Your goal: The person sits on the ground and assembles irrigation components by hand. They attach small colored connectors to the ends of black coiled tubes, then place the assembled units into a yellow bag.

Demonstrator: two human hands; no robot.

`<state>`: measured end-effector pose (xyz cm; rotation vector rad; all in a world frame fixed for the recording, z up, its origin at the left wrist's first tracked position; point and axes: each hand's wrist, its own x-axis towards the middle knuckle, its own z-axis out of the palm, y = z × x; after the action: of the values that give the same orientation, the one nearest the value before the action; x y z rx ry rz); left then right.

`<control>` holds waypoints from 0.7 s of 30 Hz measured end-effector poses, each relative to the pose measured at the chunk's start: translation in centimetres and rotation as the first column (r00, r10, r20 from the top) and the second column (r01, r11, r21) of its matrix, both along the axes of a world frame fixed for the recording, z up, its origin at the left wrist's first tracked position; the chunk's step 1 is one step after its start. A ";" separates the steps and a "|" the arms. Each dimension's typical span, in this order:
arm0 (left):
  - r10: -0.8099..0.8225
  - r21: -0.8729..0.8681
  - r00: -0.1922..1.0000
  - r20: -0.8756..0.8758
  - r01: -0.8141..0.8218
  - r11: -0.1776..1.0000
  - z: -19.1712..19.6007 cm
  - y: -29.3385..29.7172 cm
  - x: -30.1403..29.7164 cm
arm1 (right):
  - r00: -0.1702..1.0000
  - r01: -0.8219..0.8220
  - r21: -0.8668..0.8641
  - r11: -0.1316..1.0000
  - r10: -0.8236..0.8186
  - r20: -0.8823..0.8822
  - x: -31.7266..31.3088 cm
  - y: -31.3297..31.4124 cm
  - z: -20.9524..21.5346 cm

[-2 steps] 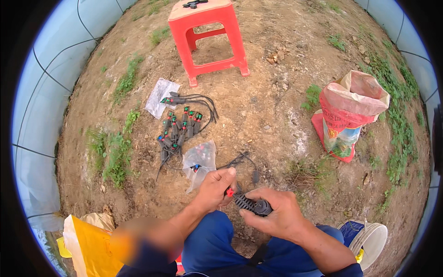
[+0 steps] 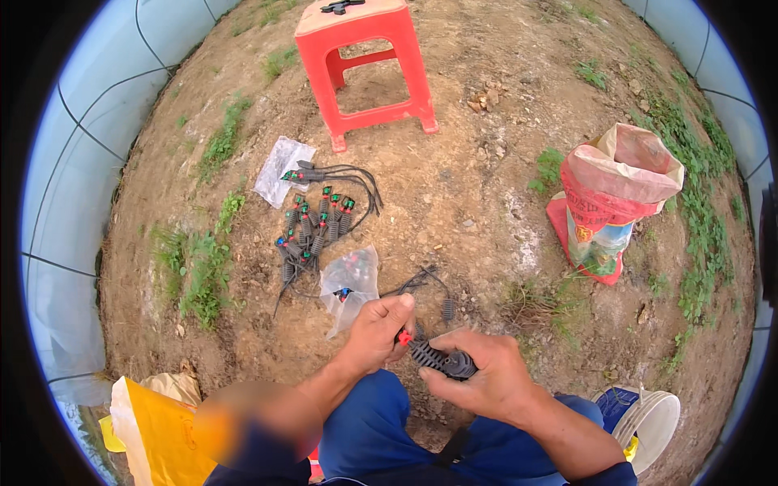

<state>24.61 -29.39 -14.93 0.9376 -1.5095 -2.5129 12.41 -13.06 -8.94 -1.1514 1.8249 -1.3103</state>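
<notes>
Low in the middle, my left hand (image 2: 377,332) is closed, thumb up, round a small red-and-black fitting (image 2: 403,338). Most of that fitting is hidden by the fingers. My right hand (image 2: 482,368) grips a black ribbed cylinder (image 2: 429,355) with a round end between thumb and fingers. Its ribbed end points at the red part, almost meeting it; whether they touch I cannot tell. Just beyond my left hand lies a clear plastic bag (image 2: 350,283) with small red and blue parts. Several similar ribbed sprinkler-like assemblies (image 2: 312,227) with green and red tips and thin black tubes are heaped farther left.
A red plastic stool (image 2: 369,121) stands ahead, with black pieces (image 2: 340,6) on top. Another clear bag (image 2: 282,170) lies beyond the heap. An open woven sack (image 2: 608,202) is at right, a white bucket (image 2: 655,429) near my right knee, a yellow bag (image 2: 162,437) at left.
The black ribbed cylinder in my right hand has shifted very slightly left, toward the red fitting. My left hand stays in place.
</notes>
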 end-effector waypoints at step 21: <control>0.004 -0.634 0.993 -0.119 -0.079 0.770 -0.3 1.7 0.4 | 0.992 0.010 0.210 0.978 -0.037 0.121 0.3 0.2 -0.3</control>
<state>25.01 -27.72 -15.28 0.6807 -2.0593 -1.7433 12.75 -12.83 -9.24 -0.9188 1.8397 -1.1444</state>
